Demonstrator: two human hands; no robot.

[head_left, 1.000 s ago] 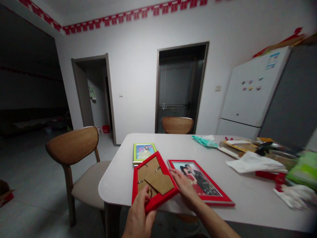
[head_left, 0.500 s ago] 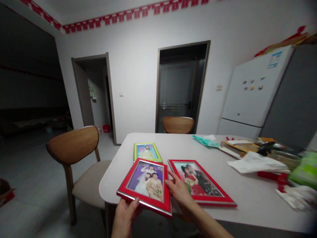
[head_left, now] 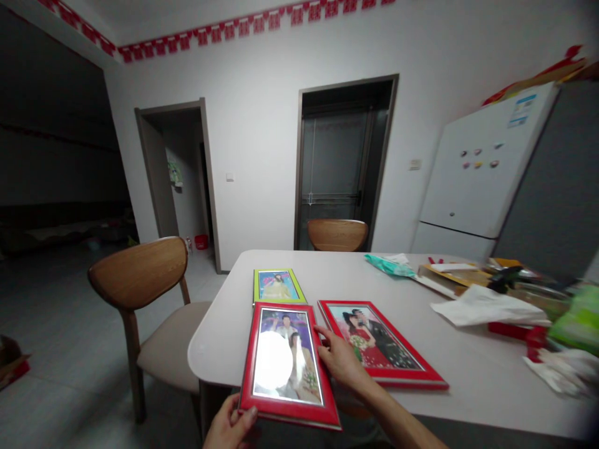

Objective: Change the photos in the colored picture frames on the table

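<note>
Between my two hands is a red picture frame (head_left: 322, 399) with a wedding photo, a round bright glare covering part of its glass. My left hand (head_left: 233, 423) grips its near left corner, thumb on top. At the right edge, my right hand (head_left: 340, 357) holds it, fingers bent round the side. The held frame extends past the table's near edge. To its right a second red picture frame (head_left: 407, 378), showing a couple, lies on the table. Behind the held one lies a yellow-green picture frame (head_left: 297, 288), its near edge close to the held frame.
The white table (head_left: 337, 274) has wooden chairs at its left (head_left: 140, 274) and far side (head_left: 337, 234). On its right lie a teal packet (head_left: 390, 266), white paper (head_left: 486, 305), white gloves (head_left: 568, 371) and a green bag (head_left: 578, 324). A refrigerator (head_left: 472, 187) stands behind.
The held frame has turned and tilted, its near edge shifting right and toward me, and glare now covers part of the photo. My left hand has moved lower and slightly left.
</note>
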